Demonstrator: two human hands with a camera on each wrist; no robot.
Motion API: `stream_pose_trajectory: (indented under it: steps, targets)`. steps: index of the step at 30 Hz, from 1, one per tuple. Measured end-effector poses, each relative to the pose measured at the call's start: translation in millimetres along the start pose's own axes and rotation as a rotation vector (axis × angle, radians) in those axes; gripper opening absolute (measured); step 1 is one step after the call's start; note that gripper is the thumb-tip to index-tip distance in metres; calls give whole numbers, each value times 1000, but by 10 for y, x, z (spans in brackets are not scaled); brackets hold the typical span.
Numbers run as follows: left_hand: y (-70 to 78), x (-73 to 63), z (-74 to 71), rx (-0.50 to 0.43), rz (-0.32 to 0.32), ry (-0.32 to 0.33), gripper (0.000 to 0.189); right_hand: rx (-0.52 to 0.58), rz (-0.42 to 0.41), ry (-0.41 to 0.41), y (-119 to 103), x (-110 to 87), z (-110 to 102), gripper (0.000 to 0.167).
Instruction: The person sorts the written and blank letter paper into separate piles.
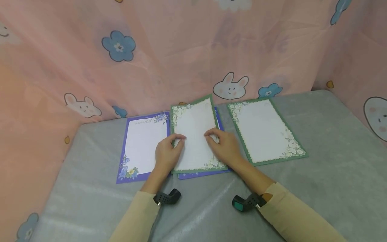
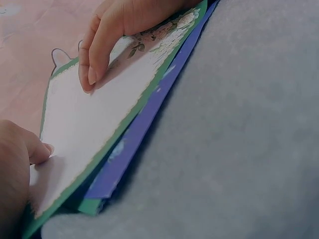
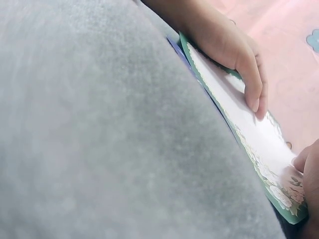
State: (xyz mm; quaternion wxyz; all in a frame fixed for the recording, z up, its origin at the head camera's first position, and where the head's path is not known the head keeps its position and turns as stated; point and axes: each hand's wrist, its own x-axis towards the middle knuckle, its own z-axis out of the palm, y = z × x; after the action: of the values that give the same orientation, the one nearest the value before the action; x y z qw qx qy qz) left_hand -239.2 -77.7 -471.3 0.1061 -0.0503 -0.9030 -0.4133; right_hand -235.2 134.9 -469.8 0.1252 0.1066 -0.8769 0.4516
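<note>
A white sheet with a green floral border (image 1: 195,148) lies in the middle, its upper right corner standing higher than the left. My left hand (image 1: 167,153) reaches over its left side, thumb and index fingertips close together on the white face. From the right, my right hand (image 1: 226,144) mirrors it, fingertips also touching the paper. The left wrist view shows the right hand (image 2: 112,45) with bent fingers on the sheet's surface. A purple-bordered sheet (image 1: 204,175) peeks out beneath the green one, and a strip of green (image 2: 89,205) shows lower still.
To the left lies another purple-bordered sheet (image 1: 144,144) with blue flowers. A second green-bordered sheet (image 1: 264,131) is on the right. All rest on a grey cloth-covered table (image 1: 205,215) before a pink printed curtain (image 1: 175,50). Both wrists wear black devices (image 1: 167,196).
</note>
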Motion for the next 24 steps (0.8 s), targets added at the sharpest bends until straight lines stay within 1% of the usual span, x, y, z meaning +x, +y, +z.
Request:
stream_pose_trajectory:
  steps: [10, 20, 24]
  targets:
    - [37, -5, -17, 2, -16, -4, 16, -6, -1, 7, -2, 3, 4, 14]
    - [23, 4, -18, 4, -15, -11, 15, -7, 9, 0, -20, 5, -4, 14]
    - [39, 8, -27, 3, -24, -16, 15, -5, 10, -1, -22, 7, -7, 14]
